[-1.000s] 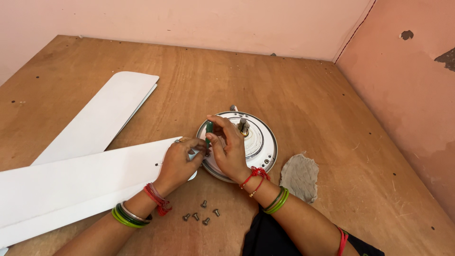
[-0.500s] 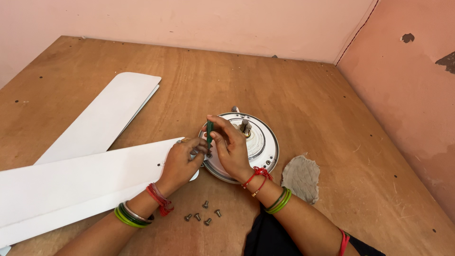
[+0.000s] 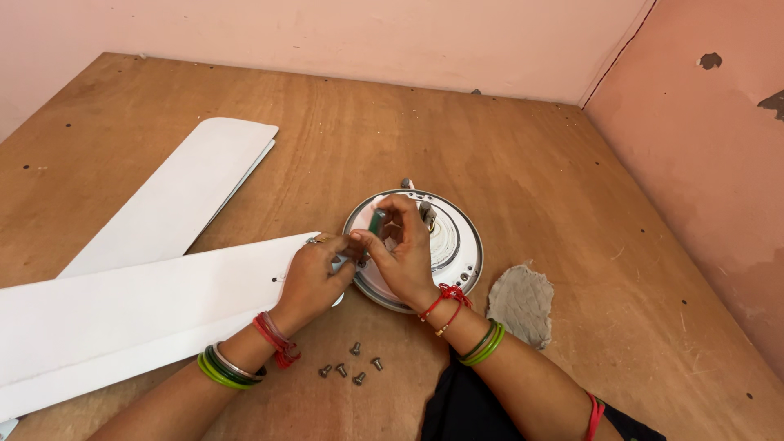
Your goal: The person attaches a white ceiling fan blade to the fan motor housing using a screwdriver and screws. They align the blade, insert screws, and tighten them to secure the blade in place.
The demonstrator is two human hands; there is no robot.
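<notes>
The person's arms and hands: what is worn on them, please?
Both forearms are bare, without sleeves. The left hand has a red thread at the wrist, then green and dark bangles. The right hand has a red beaded thread, green bangles, and a red band near the elbow.

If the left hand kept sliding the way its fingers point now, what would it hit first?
The left hand points right, across the white fan blade's end. It would probably meet the right hand first, since their fingertips already almost touch at the round fan motor housing's rim. Depth is unclear.
</notes>
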